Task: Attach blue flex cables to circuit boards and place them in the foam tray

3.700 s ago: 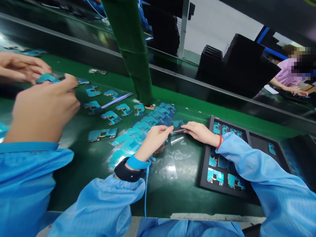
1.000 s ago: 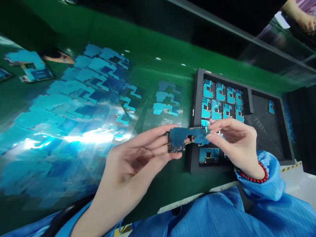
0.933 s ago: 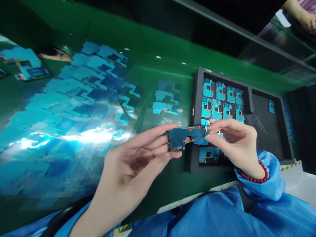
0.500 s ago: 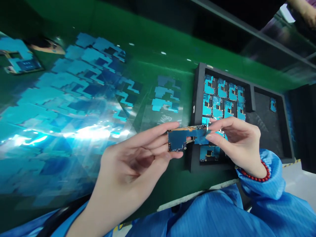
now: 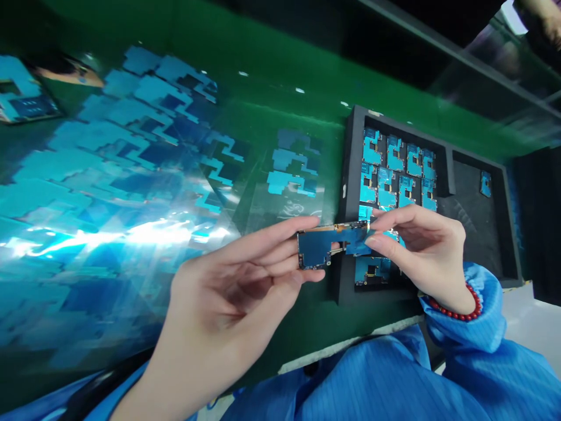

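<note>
A circuit board (image 5: 316,248) with a blue film on its face is held up in the middle of the view. My left hand (image 5: 236,292) grips its left end, fingers behind it and thumb at the lower edge. At the board's right end, the thumb and index finger of my right hand (image 5: 421,245) are pinched together on the blue film or the board's edge; which of them is partly hidden by the fingertips. Behind my right hand lies a black tray (image 5: 350,175) with rows of similar blue-covered boards.
Many overlapping blue film pieces (image 5: 100,152) under shiny clear sheets spread over the green table (image 5: 263,93) at the left. A few more blue pieces (image 5: 291,182) lie beside the tray. Another board (image 5: 30,105) is at the far left. A person's hand (image 5: 543,17) shows top right.
The view has shifted slightly. Both hands keep nearly the same hold on the board, and my right hand has moved very slightly to the right.
</note>
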Available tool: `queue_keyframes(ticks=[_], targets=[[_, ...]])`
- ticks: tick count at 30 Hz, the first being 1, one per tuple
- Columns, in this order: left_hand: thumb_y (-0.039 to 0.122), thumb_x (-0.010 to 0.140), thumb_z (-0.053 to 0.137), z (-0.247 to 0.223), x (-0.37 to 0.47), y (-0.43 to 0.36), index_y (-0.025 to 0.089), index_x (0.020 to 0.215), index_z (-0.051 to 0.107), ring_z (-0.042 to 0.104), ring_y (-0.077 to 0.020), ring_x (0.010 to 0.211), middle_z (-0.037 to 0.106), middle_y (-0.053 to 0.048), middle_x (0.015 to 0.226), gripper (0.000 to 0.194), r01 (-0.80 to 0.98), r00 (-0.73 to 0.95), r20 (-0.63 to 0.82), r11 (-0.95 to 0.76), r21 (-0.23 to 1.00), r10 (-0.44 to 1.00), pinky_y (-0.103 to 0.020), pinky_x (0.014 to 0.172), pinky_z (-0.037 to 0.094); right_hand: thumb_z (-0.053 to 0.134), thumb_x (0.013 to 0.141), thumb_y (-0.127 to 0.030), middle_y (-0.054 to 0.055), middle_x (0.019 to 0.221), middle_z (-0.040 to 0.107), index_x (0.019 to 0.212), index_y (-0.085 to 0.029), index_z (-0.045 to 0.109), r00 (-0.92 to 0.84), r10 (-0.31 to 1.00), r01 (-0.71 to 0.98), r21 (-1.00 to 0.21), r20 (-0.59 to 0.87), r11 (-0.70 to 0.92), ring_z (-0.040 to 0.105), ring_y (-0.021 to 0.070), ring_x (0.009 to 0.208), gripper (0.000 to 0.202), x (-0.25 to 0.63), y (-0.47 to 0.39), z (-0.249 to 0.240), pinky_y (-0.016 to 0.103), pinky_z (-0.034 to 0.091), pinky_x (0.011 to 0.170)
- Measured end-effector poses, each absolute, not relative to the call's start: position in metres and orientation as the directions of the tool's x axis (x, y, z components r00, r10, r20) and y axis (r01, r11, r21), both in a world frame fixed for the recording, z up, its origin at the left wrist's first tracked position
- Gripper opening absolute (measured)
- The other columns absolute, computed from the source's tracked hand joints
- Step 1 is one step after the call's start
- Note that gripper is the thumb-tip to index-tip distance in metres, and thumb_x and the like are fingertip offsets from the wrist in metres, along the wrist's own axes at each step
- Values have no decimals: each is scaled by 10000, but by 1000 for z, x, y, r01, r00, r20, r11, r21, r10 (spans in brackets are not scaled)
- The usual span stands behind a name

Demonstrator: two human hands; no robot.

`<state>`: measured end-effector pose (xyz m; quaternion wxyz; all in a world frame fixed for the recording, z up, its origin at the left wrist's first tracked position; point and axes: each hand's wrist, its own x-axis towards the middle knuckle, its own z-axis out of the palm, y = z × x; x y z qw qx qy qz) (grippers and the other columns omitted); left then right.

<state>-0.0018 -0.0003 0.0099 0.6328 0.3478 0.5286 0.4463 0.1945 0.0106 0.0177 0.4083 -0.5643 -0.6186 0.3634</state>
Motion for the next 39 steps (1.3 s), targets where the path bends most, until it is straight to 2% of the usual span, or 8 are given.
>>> queue_keyframes(ticks=[3, 9, 13, 19, 32, 39], targets=[[155, 654, 725, 11, -1, 0, 343, 918, 784, 740, -214, 699, 774, 24, 797, 330, -199, 32, -356, 355, 913, 934, -318, 686, 663, 776, 773, -276, 6, 772, 732, 786, -226, 708, -35, 995, 404, -910, 90, 97, 709, 170, 743, 85, 194, 11, 18, 326, 632, 772], [149, 664, 726, 9, -1, -1, 345, 929, 784, 720, -164, 628, 778, 31, 823, 335, -210, 42, -356, 356, 911, 934, -256, 684, 647, 776, 772, -248, -6, 777, 726, 791, -235, 706, -42, 995, 393, -914, 89, 98, 701, 155, 733, 73, 194, 11, 19, 315, 627, 782], [143, 670, 729, 8, -2, -1, 358, 926, 785, 737, -181, 690, 777, 34, 816, 339, -228, 50, -346, 348, 909, 937, -244, 691, 645, 778, 773, -269, -1, 776, 723, 790, -231, 709, -38, 996, 398, -913, 82, 91, 695, 159, 733, 80, 195, 11, 18, 335, 623, 813], [139, 670, 731, 7, -1, -1, 333, 929, 787, 751, -213, 767, 779, 26, 819, 328, -236, 48, -347, 348, 907, 937, -244, 679, 648, 773, 769, -195, -2, 799, 729, 812, -224, 713, -51, 995, 389, -916, 84, 98, 696, 152, 747, 78, 196, 10, 16, 320, 618, 834], [140, 643, 723, 8, 1, -1, 304, 906, 791, 729, -164, 626, 780, 4, 810, 318, -220, -7, -335, 325, 919, 942, -228, 642, 645, 768, 761, -125, -11, 799, 730, 829, -195, 707, -88, 990, 361, -923, 110, 135, 699, 128, 771, 115, 198, 11, 15, 252, 605, 791], [152, 641, 723, 8, 1, -2, 319, 886, 795, 718, -126, 607, 780, 24, 798, 305, -198, -19, -344, 334, 922, 939, -160, 647, 615, 766, 759, -116, -15, 791, 726, 823, -194, 709, -86, 990, 356, -925, 112, 136, 693, 121, 749, 116, 197, 11, 16, 249, 606, 776]])
